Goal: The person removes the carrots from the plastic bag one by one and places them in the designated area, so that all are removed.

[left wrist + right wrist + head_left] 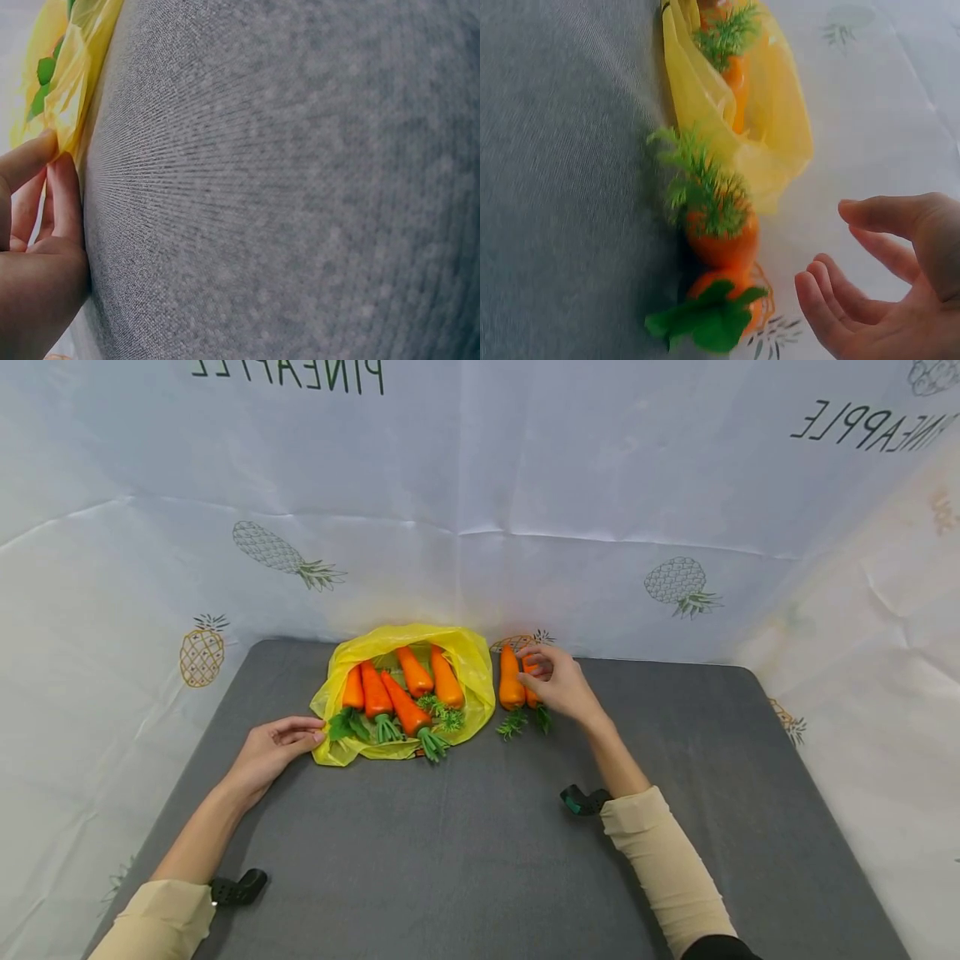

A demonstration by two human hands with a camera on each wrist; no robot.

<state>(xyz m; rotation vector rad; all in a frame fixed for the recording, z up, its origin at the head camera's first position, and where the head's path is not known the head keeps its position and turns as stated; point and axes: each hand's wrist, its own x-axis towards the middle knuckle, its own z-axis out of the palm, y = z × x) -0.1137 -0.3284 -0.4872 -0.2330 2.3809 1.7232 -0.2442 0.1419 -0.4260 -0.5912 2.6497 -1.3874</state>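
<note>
A yellow plastic bag (480,672) lies with its mouth toward me, several orange toy carrots (405,703) with green tops inside and at its opening. My left hand (267,756) pinches the bag's left edge between thumb and fingertips, as the left wrist view shows. To the right of the bag two more carrots lie side by side: the nearer-to-bag carrot (511,681) and a second carrot (532,697), partly hidden behind my right hand (564,683). That hand hovers over the second carrot. In the right wrist view its thumb and fingers are apart, with nothing between them.
The carrots and bag rest near the back edge of a grey table (465,860). Behind it hangs a white cloth (562,585) printed with pineapples, which also runs along both sides. Each wrist wears a black strap-like device (240,887).
</note>
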